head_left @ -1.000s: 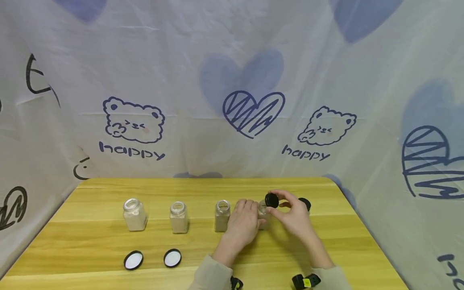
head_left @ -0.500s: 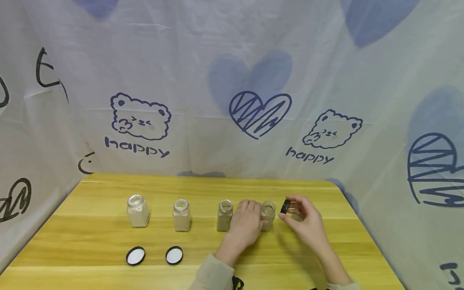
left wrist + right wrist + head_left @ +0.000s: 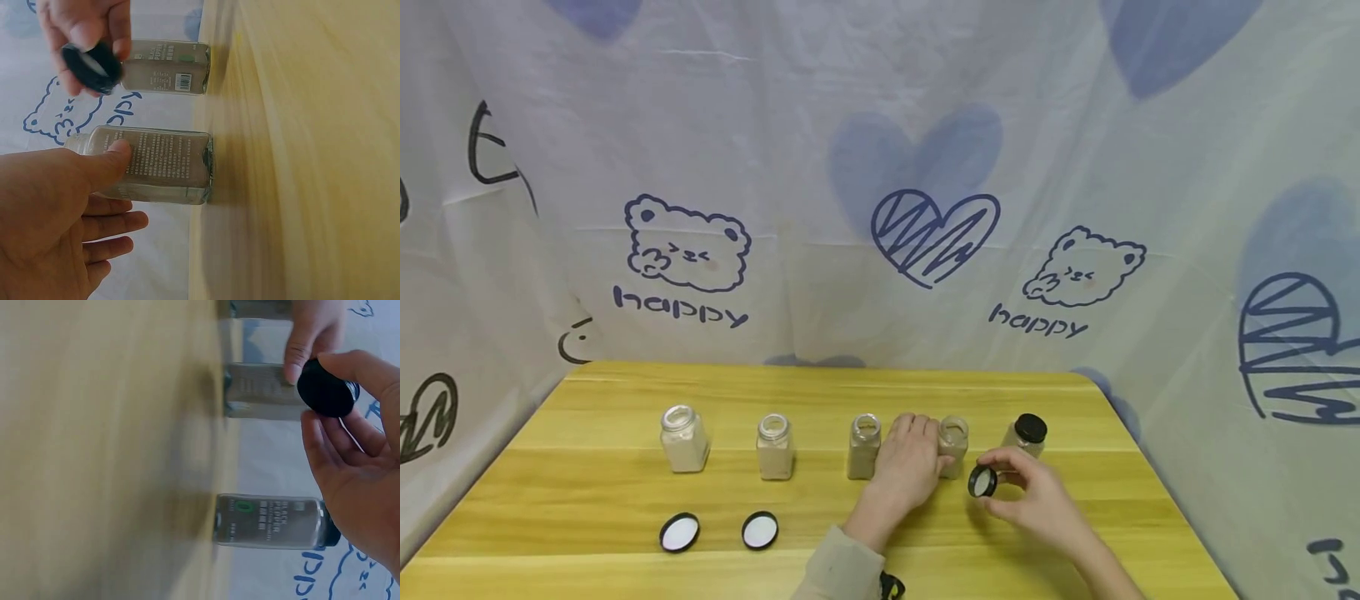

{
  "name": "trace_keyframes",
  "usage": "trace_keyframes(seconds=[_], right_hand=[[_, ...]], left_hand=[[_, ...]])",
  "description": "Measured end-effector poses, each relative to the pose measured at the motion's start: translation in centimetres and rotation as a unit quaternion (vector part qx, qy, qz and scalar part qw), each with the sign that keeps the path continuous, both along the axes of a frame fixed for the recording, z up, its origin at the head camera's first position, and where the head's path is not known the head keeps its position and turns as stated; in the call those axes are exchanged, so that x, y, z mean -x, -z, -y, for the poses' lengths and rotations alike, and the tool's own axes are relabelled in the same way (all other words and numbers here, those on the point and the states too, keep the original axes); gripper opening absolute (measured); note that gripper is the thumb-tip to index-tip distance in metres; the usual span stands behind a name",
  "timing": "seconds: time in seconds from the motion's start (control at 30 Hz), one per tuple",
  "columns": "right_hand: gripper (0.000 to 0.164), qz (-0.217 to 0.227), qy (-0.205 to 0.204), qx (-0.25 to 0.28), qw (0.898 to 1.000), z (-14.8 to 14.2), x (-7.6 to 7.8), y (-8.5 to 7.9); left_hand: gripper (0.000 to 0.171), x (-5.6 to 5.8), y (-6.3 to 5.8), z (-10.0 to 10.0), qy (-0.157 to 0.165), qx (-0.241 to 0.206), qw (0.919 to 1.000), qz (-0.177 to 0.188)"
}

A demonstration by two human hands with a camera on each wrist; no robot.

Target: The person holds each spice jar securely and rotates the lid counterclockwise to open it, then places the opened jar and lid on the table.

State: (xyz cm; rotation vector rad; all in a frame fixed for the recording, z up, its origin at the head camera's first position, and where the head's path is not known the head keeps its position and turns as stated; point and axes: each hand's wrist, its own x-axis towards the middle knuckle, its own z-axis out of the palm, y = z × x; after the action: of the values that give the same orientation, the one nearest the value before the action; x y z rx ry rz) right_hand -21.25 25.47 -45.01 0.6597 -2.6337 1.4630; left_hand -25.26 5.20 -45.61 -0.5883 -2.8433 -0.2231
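Note:
My left hand [image 3: 906, 467] holds an uncapped glass spice jar [image 3: 953, 458] upright on the table. In the left wrist view its thumb lies across the printed label of the jar [image 3: 165, 159]. My right hand [image 3: 1037, 504] pinches a round black lid [image 3: 982, 481] between thumb and fingers, in front of that jar and apart from it. The lid's pale inside faces left in the head view. Beyond the right hand stands a capped black pepper jar [image 3: 272, 520], its black cap [image 3: 1031, 428] on top. Part of the held jar is hidden behind the left hand.
Three more uncapped jars stand in a row to the left: a white-filled jar [image 3: 685, 446], a pale jar [image 3: 775, 454] and a greyish jar [image 3: 864, 454]. Two lids lie inside up in front, a left lid [image 3: 680, 533] and a right lid [image 3: 760, 531]. A printed cloth [image 3: 805, 300] hangs behind.
My right hand has carried the lid off the jar's mouth, first right, then down toward the table's front. The lid's inside has turned into view. My left hand stays at the jar.

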Motion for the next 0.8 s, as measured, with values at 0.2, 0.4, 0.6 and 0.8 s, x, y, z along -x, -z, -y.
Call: trace_keyframes(seconds=[0.2,0.4,0.6,0.8], right_hand=[[0.046,0.053,-0.054,-0.024,0.997,0.2,-0.1,1.1],[0.047,0.096,-0.116,-0.040,0.988,0.7,-0.3,2.0],[0.045,0.100,-0.154,-0.058,0.981,1.2,-0.4,2.4],[0.043,0.022,-0.160,-0.132,0.978,1.5,-0.4,2.3]], left_hand=[[0.052,0.0,0.0,0.0,0.004,0.000,0.9999,-0.011],[0.053,0.1,0.0,0.0,0.004,-0.002,0.9999,-0.014],[0.054,-0.1,-0.2,0.1,0.003,0.003,0.9999,-0.011],[0.053,0.1,0.2,0.1,0.005,-0.007,0.9999,-0.010]])
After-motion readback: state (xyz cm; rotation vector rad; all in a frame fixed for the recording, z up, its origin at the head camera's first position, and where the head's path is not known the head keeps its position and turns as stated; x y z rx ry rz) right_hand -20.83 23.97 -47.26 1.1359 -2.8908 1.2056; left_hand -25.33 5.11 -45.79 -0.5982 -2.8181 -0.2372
